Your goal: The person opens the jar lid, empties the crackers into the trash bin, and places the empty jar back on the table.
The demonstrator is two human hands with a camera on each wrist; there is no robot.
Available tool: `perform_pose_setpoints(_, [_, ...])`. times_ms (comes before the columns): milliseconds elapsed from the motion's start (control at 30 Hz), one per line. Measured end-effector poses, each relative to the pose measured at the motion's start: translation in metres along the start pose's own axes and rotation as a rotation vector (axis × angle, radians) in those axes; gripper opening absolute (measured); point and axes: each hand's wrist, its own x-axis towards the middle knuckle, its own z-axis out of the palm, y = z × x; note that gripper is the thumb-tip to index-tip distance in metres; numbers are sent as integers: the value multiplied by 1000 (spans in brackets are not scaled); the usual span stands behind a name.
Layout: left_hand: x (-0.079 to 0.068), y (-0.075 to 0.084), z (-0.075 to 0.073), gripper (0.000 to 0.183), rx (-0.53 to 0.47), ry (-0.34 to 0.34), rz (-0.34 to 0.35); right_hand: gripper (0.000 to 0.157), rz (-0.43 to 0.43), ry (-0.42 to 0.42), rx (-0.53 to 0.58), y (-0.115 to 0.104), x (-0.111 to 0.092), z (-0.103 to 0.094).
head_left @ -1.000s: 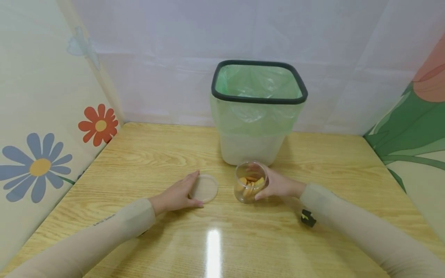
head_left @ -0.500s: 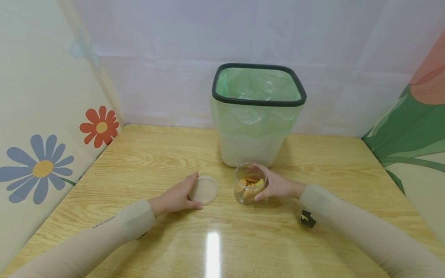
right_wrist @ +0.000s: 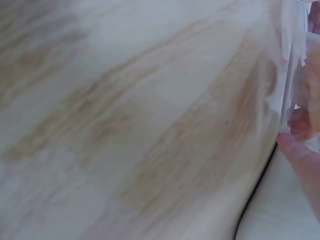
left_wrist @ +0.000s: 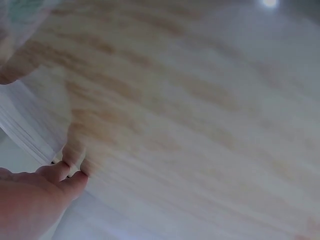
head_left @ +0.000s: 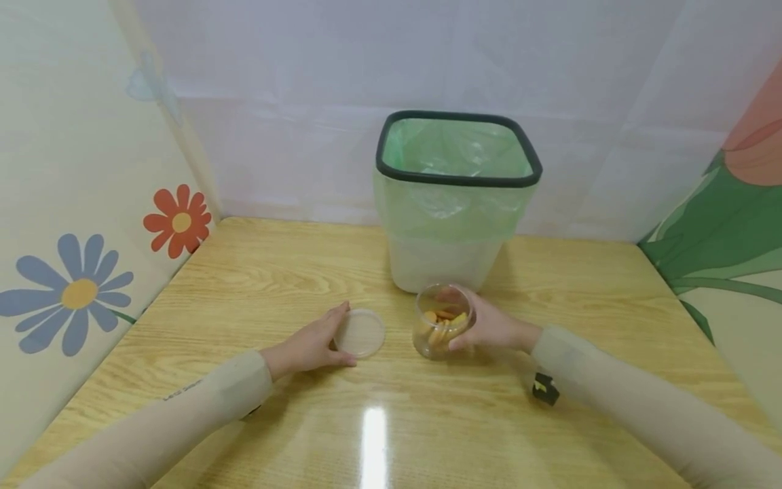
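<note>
Since the jar (head_left: 425, 345) has its mouth uncovered, that's the bit I'd worry about first. It's upright on the worktop (head_left: 275, 421), just in front of the bin (head_left: 442, 265), with a bunch of orange-yellow pieces (head_left: 438, 327) loose in the bottom. The right hand (head_left: 489, 326) is wrapped round its right side, thumb at the front, fingers round the back. It looks like smooth clear plastic or glass, can't tell which, so if that grip is one-sided and a bit loose, I'd guess it could twist or slide when lifted. Tip it too far and the pieces probably spill out, because nothing covers the top.

The left hand (head_left: 308, 346) has thumb and fingers hooked round the left edge of the clear lid (head_left: 363, 333), which lies flat on the worktop, apart from the jar. Thin, flat thing on a glossy surface: my bet is it skids instead of coming up if the fingertips don't get under the rim. From the left wrist view I can't tell whether they're under it or just against the side.

Other risk: the bin's right behind the jar, so a careless push with the back fingers could knock the two together. Can't tell if there's any gap there. A bumped bin could shift, though its green liner (head_left: 455, 210) looks snug under the dark rim (head_left: 455, 179).
</note>
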Motion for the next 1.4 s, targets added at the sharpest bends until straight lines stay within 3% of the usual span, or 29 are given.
perform_pose_setpoints(100, [0,1,0,103,-8,-4,1,91,6,30,-26,-4,-2,-1])
perform_pose_setpoints(433, [-2,-1,-4,108,-95,-35,-15,87,-56,32,53,-13,-7,-6])
perform_pose_setpoints(733, [-7,-3,-12,92,-168,-23,-64,84,-73,78,88,-16,-13,-8])
perform_pose_setpoints(833, [-8,-2,-15,83,-203,2,-82,85,-87,76,107,-15,-16,-8])
perform_pose_setpoints(1067, [-5,3,-17,71,-222,80,-53,87,-73,44,157,-18,-23,-10])
perform_pose_setpoints(1400, [0,10,-23,66,-278,179,-51,92,-78,36,188,-22,-30,-13])
